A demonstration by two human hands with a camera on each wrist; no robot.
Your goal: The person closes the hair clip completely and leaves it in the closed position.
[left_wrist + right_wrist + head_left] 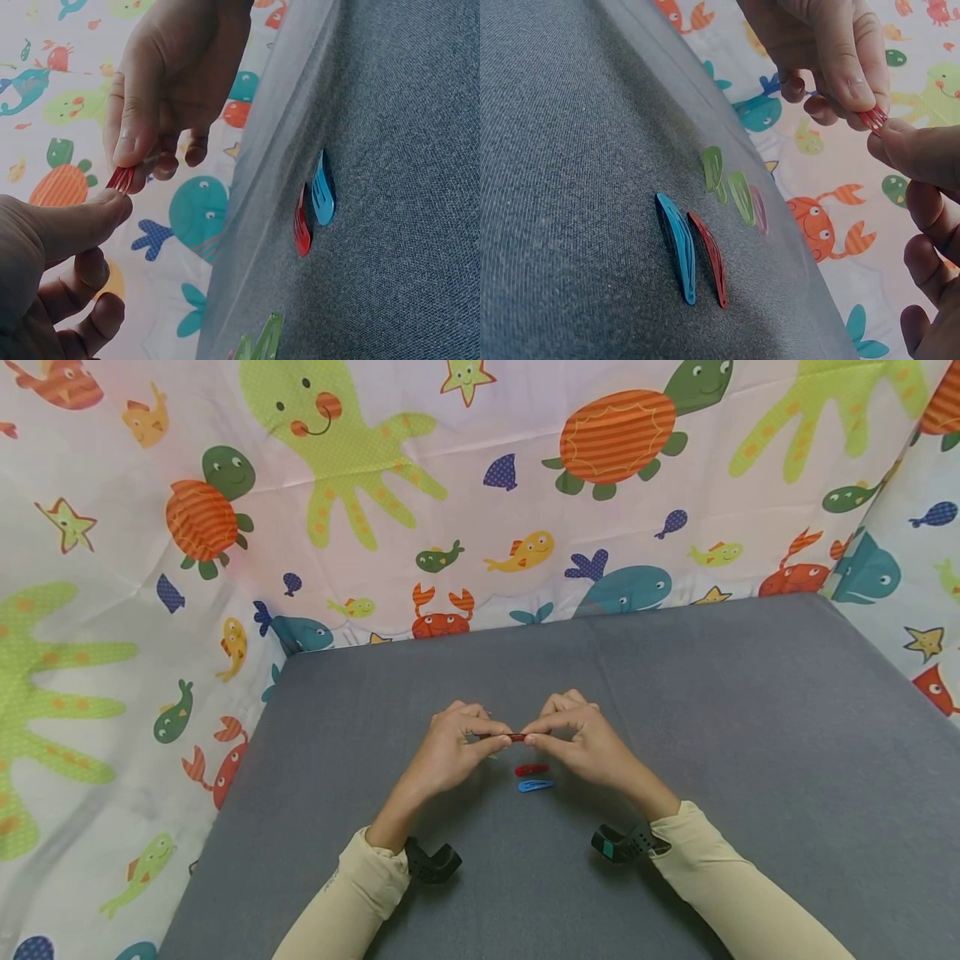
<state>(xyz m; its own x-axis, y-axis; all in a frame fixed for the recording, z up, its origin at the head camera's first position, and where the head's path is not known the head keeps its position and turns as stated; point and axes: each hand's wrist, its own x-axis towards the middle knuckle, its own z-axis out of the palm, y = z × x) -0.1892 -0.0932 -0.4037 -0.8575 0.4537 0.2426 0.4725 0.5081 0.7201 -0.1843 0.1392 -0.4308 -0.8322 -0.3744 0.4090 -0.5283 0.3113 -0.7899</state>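
Observation:
Between both hands, above the grey cloth, is a red snap hair clip (517,737). My left hand (462,739) pinches one end of it between thumb and forefinger, and my right hand (581,739) pinches the other end the same way. Most of this clip is hidden by the fingertips; its slotted middle shows in the left wrist view. Below the hands a second red hair clip (532,770) lies on the cloth beside a blue hair clip (536,786). In the right wrist view, green hair clips (741,197) and a pink hair clip (758,209) lie farther off.
Grey cloth (360,710) covers the table. Behind it and at both sides hangs a white curtain (465,460) printed with sea animals. Each wrist wears a black band, the left band (433,862) and the right band (626,843) hanging close over the cloth.

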